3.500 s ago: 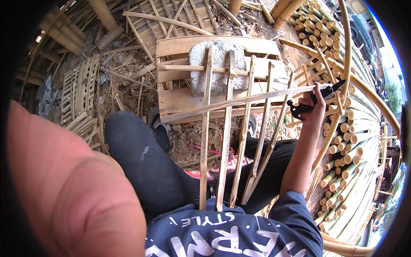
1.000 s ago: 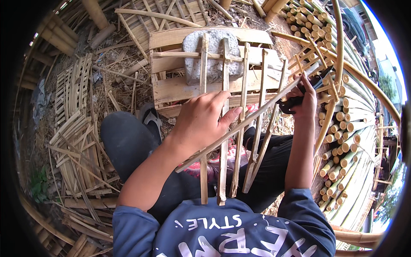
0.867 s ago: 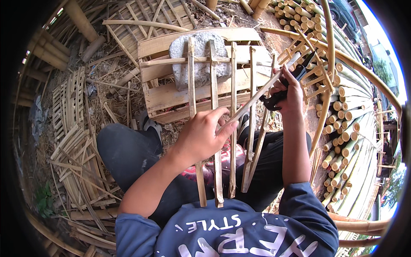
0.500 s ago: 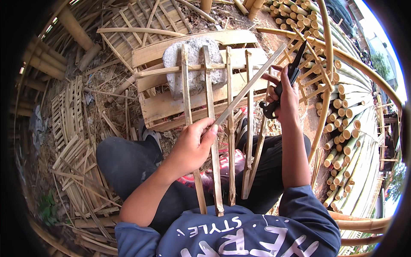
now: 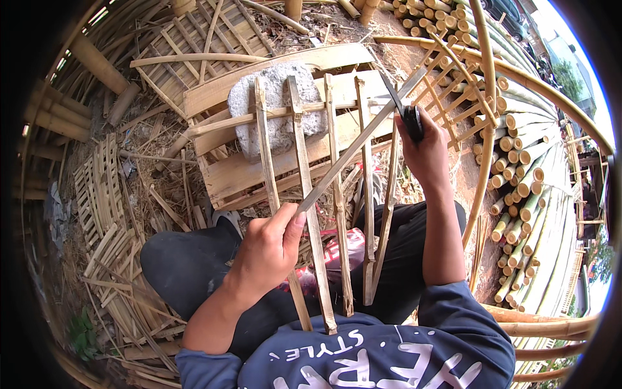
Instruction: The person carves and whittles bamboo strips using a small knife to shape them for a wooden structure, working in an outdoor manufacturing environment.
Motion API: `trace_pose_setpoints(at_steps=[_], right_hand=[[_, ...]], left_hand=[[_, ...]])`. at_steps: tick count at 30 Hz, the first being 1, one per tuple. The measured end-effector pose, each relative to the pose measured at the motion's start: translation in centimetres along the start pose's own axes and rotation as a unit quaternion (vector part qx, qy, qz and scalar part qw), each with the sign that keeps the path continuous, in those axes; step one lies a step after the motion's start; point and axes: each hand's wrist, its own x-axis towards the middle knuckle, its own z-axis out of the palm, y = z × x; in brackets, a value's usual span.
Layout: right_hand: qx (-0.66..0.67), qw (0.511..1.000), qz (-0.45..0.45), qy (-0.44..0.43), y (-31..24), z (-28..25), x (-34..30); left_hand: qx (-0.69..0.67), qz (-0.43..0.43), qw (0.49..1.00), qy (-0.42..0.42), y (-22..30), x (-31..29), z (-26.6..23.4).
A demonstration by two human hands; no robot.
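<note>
A flat bamboo strip slants up to the right, its lower end pinched between the thumb and fingers of my left hand. My right hand is closed around the black handle of a knife. The dark blade points up and left and crosses the strip near its upper end; whether it touches cannot be told. Beneath lies an open frame of split bamboo slats on one crosspiece. It rests over a rough grey stone block, its near slat ends reaching my lap.
The stone sits on a low slatted wooden platform. Woven bamboo panels and loose strips lie to the left. Stacked bamboo poles fill the right, behind a curved bamboo pole and a small lattice.
The knife has swung from pointing up and right to leaning left across the strip, and my right fingers have closed round its handle. My left hand has moved down and left with the strip.
</note>
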Motion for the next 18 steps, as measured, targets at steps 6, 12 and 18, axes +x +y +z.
trace_pose_setpoints(at_steps=[6,12,18], right_hand=[[-0.019,0.994,-0.038,0.099,0.9,-0.6,0.9],[-0.029,0.992,-0.062,0.104,1.5,-1.6,0.8],[-0.04,0.99,-0.068,0.12,2.1,-1.4,0.9]], left_hand=[[0.037,0.023,0.999,-0.004,0.7,-0.6,-0.6],[0.033,0.028,0.999,-0.01,1.1,-1.1,-0.6],[0.012,0.016,1.0,-0.006,2.1,-2.0,-0.1]])
